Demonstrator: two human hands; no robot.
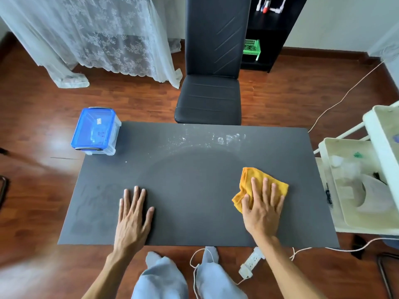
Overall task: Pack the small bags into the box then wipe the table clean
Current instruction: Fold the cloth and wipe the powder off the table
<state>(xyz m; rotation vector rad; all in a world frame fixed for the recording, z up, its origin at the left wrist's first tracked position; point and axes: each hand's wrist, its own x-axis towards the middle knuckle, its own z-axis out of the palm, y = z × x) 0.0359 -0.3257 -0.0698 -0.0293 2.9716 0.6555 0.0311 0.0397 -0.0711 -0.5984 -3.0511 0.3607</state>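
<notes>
A clear plastic box (pixel 95 131) with a blue lid stands closed on the far left corner of the dark grey table (pixel 194 186). My right hand (pixel 262 206) lies flat, fingers spread, pressing an orange cloth (pixel 251 180) onto the table's right part. My left hand (pixel 133 214) rests flat on the table near its front edge, holding nothing. White specks and smears (pixel 207 140) show near the far edge. A curved wiped streak arcs across the middle. No small bags are visible outside the box.
A black chair (pixel 210 83) stands behind the table. A white cart (pixel 362 182) with trays sits at the right edge. A power strip (pixel 251 265) and cables lie on the wooden floor by my feet. Lace curtains hang at the back left.
</notes>
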